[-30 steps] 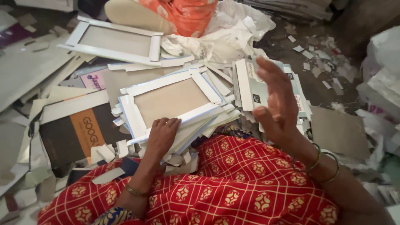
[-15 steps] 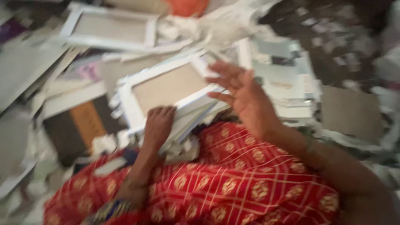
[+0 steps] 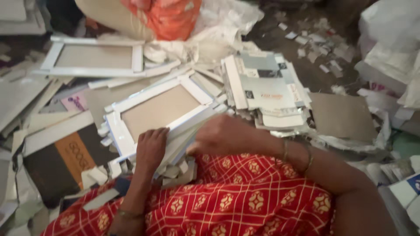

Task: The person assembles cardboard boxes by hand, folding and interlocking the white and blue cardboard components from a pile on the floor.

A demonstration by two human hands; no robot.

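We are gripping a white-bordered card frame (image 3: 157,111) with our left hand (image 3: 151,146) and right hand (image 3: 221,135); flattened grey cartons (image 3: 267,89) are lying just beside it.

floor (image 3: 326,70): dark, bare at upper right | paper scraps (image 3: 306,39) scattered across it | white sacks (image 3: 389,39) piled at right edge | light: dim, soft

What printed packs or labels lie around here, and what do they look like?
Flattened cartons: a grey and white stack, beyond the right hand.
Dark board: left of the left hand, black with an orange panel.
Pink card: small, at the left, half covered.
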